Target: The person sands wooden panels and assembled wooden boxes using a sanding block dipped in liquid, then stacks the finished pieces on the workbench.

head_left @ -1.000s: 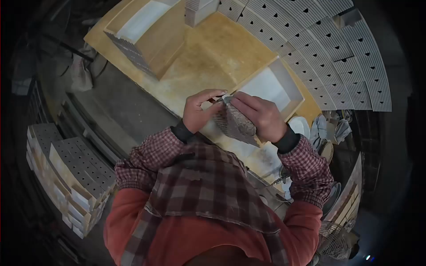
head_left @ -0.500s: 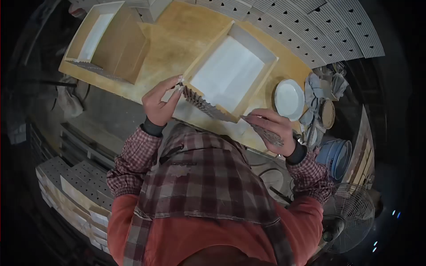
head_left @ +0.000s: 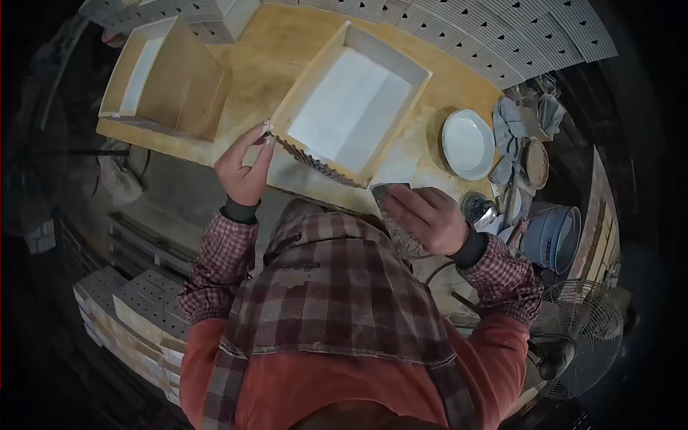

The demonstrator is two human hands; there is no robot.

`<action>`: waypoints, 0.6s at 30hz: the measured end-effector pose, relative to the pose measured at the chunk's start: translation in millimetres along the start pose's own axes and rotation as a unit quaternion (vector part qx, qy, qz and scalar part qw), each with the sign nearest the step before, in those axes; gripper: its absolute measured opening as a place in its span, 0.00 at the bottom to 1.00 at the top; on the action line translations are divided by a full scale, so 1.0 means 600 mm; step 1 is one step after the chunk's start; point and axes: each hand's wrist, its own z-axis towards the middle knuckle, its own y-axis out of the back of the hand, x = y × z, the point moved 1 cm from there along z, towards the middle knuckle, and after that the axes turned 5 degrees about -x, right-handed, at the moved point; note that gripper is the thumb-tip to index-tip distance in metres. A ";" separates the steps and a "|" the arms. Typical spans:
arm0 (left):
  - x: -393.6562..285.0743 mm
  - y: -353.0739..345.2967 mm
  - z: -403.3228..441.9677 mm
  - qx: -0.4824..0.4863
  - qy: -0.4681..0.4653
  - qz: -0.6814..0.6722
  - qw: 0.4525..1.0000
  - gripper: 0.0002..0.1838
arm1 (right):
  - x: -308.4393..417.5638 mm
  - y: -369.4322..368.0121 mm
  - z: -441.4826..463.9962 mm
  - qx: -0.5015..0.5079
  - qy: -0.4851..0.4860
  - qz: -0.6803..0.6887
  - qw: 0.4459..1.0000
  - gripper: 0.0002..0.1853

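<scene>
An open tan box (head_left: 326, 61) with a whitish inside lies tilted on the table, its near edge dark and ridged. My left hand (head_left: 246, 165) pinches the near left corner of this box between thumb and fingers. Close to the box's near right corner, my right hand (head_left: 423, 218) is closed around a thin greyish pad (head_left: 390, 192); its exact kind I cannot make out. Part of the pad is hidden under the fingers.
A second open box (head_left: 183, 86) stands at the table's left. To the right are a white round bowl (head_left: 468, 143), grey rags (head_left: 509, 129) and a blue bucket (head_left: 552, 236). Grey perforated ridged blocks (head_left: 494, 36) line the back. A fan (head_left: 573, 344) stands lower right.
The box and my left hand have shifted slightly left in view. My right hand has turned, so the pad's greenish-grey end now shows near the box's corner.
</scene>
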 end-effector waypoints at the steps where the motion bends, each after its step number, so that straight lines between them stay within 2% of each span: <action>1: 0.005 0.004 -0.003 -0.004 -0.005 -0.009 1.000 0.14 | 0.001 -0.003 0.005 -0.001 0.000 -0.001 1.000 0.20; 3: 0.003 0.004 -0.003 0.000 -0.004 -0.012 1.000 0.14 | 0.000 -0.006 0.017 -0.021 -0.054 0.089 0.994 0.22; 6: 0.003 0.005 -0.002 0.006 -0.012 0.000 1.000 0.14 | 0.013 -0.012 0.010 0.021 -0.012 0.036 0.999 0.23; 8: 0.011 0.003 -0.002 0.001 -0.023 0.009 1.000 0.14 | 0.000 -0.001 0.008 0.046 -0.002 0.054 0.997 0.22; 9: 0.010 0.006 -0.002 0.006 -0.013 -0.001 1.000 0.14 | -0.004 -0.008 0.001 0.017 -0.027 0.128 0.991 0.22; 11: 0.005 0.009 0.007 0.022 -0.055 0.003 0.998 0.15 | -0.007 0.002 0.010 -0.045 -0.071 0.230 0.970 0.22; 12: -0.004 0.014 0.009 0.026 -0.115 0.048 0.992 0.22 | -0.005 0.004 0.018 -0.038 -0.096 0.232 0.967 0.22; 13: 0.002 0.007 0.003 -0.003 -0.123 -0.009 0.992 0.32 | -0.003 0.003 0.025 -0.032 -0.121 0.233 0.964 0.23; 14: -0.004 0.015 0.010 -0.002 -0.213 0.020 0.977 0.39 | -0.003 -0.012 0.024 -0.046 -0.094 0.137 0.985 0.23; 15: -0.016 0.009 0.011 0.017 -0.251 0.020 0.968 0.42 | 0.002 -0.013 0.027 -0.029 -0.098 0.146 0.984 0.24; 16: -0.032 -0.001 0.012 0.064 -0.290 0.048 0.954 0.36 | 0.008 -0.010 0.032 -0.012 -0.101 0.155 0.983 0.24; 17: -0.071 -0.003 0.023 0.193 -0.317 0.102 0.923 0.29 | 0.009 -0.006 0.027 0.003 -0.096 0.211 0.973 0.23; 18: -0.088 -0.018 0.023 0.299 -0.305 0.132 0.894 0.27 | 0.006 -0.011 0.017 0.019 -0.097 0.265 0.959 0.22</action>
